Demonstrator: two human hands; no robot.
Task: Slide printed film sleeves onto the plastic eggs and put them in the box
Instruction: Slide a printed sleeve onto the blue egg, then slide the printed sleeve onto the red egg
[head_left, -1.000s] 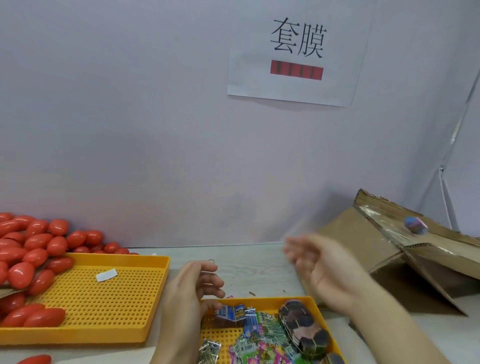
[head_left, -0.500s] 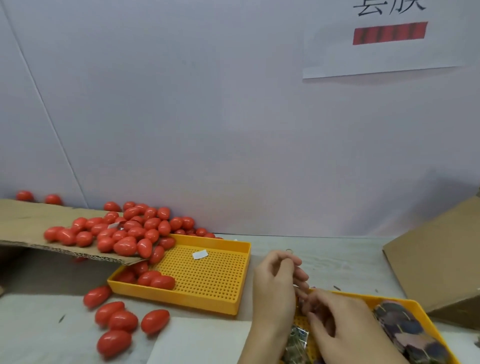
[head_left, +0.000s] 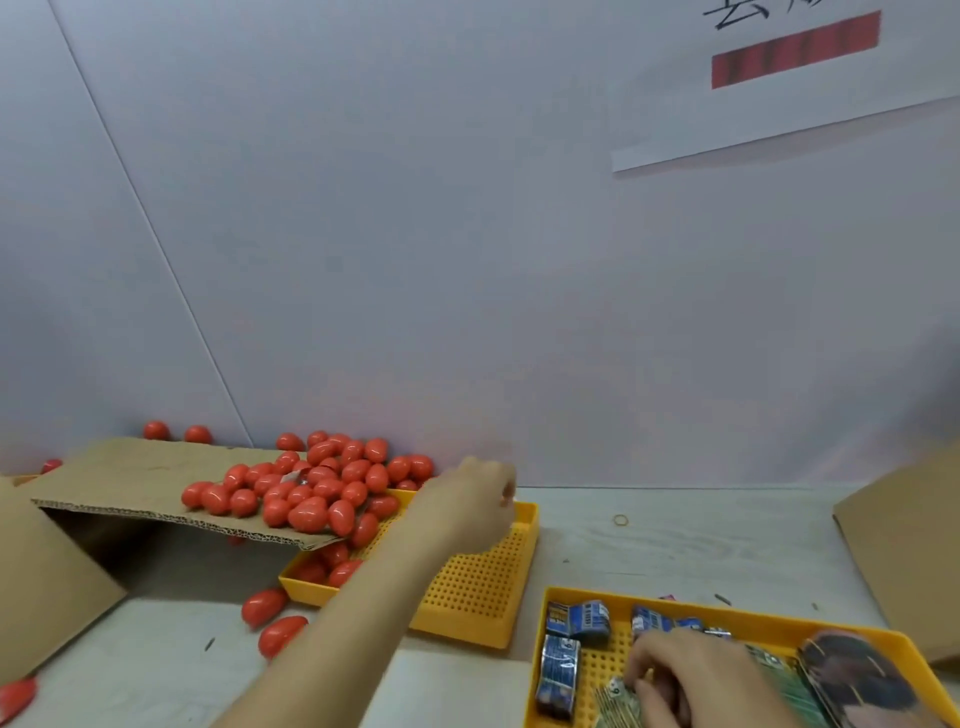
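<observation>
At the far left a tan corrugated cardboard flap (head_left: 130, 486) slopes down toward the middle, and a heap of glossy red plastic eggs (head_left: 317, 488) lies on its lower end, spilling into the perforated yellow plastic tray (head_left: 478, 592) below it. A few more eggs lie loose on the pale wooden tabletop (head_left: 675, 540) in front of that tray. My left hand (head_left: 470, 501) reaches out over the far edge of this tray, just right of the egg pile; it is blurred, and I cannot tell whether my fingers are curled or apart, or whether they touch an egg. Further right, a small rubber band (head_left: 621, 519) lies on the bare table. Nearer me sits a second yellow perforated tray (head_left: 587, 597) with bundled printed film sleeves (head_left: 558, 675). My right hand (head_left: 691, 680) rests in it, fingers bent down onto the sleeves. At the far right stands a brown cardboard box (head_left: 909, 551).
</observation>
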